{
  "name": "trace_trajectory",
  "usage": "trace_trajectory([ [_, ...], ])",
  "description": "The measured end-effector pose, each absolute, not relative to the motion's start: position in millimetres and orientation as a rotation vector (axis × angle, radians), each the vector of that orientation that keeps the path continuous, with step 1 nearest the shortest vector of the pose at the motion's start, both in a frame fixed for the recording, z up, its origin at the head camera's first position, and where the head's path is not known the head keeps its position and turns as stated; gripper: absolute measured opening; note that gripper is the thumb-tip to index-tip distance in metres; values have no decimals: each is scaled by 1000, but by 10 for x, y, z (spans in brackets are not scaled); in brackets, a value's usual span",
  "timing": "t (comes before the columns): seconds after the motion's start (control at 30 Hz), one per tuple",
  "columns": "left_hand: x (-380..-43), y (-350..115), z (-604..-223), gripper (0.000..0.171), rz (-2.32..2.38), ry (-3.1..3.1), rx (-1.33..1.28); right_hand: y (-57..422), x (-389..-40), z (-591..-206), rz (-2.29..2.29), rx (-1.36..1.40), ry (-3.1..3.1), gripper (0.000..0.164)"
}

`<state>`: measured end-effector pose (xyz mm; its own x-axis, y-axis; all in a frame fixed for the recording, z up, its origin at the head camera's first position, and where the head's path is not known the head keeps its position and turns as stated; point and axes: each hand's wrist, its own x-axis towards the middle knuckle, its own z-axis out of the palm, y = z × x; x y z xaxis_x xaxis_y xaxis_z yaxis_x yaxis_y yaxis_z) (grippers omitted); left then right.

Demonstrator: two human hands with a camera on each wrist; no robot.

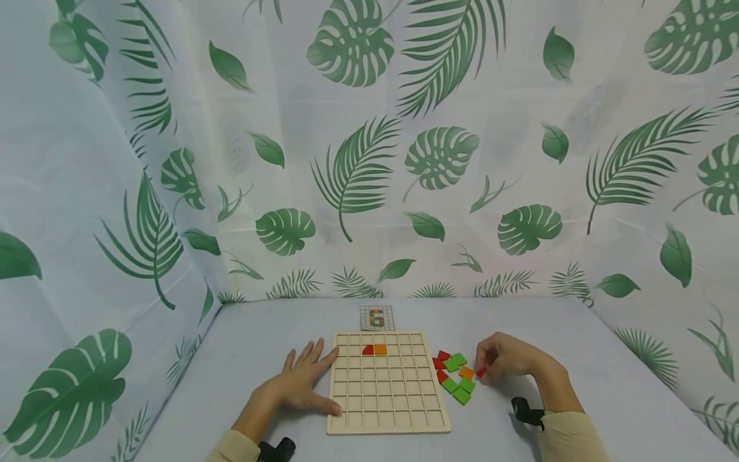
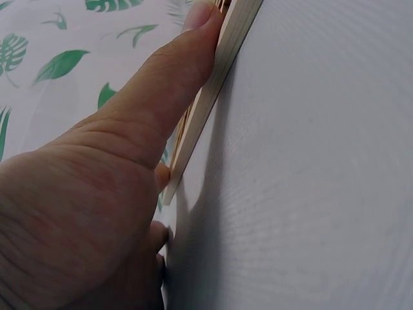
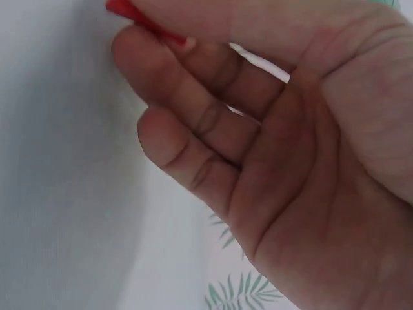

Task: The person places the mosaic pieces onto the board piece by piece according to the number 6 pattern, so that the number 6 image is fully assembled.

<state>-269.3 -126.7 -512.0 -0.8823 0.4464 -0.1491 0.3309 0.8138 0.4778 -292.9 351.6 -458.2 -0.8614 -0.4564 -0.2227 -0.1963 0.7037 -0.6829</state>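
A wooden grid board [image 1: 387, 404] lies flat on the table, with a red tile [image 1: 368, 350] and an orange tile [image 1: 380, 349] side by side in its upper cells. My left hand [image 1: 300, 383] is spread along the board's left edge, its thumb touching the rim, as the left wrist view also shows. Right of the board, my right hand [image 1: 508, 357] pinches a small red tile [image 3: 145, 20] between thumb and fingers. Beside that hand lies a loose group of green tiles [image 1: 450, 385], red tiles [image 1: 442, 376] and an orange tile [image 1: 466, 372].
Behind the board lies a small printed card [image 1: 376, 317] with a grid and a coloured figure like a 6. A leaf-patterned cloth [image 1: 369, 256] hangs at the back and sides. Each wrist wears a black camera [image 1: 526, 412].
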Motion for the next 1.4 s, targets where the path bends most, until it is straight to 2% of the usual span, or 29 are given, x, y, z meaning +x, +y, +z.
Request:
trace_trajectory([
  [0.27, -2680, -1274, -5100, 123, 658, 2743, 601, 3301, -3029, -4562, -1086, -505, 2715, 18],
  [0.67, -2678, -1278, -5090, 122, 673, 2737, 621, 2939, -3118, -4621, -1132, -623, 2875, 11],
  [0.97, -2678, -1295, -5083, 121, 688, 2724, 657, 2766, -3151, -4681, -1218, -653, 2912, 16],
  [1.4, -2664, -1293, -5063, 122, 670, 2732, 648, 2226, -3215, -4793, -1237, -762, 2890, 19],
])
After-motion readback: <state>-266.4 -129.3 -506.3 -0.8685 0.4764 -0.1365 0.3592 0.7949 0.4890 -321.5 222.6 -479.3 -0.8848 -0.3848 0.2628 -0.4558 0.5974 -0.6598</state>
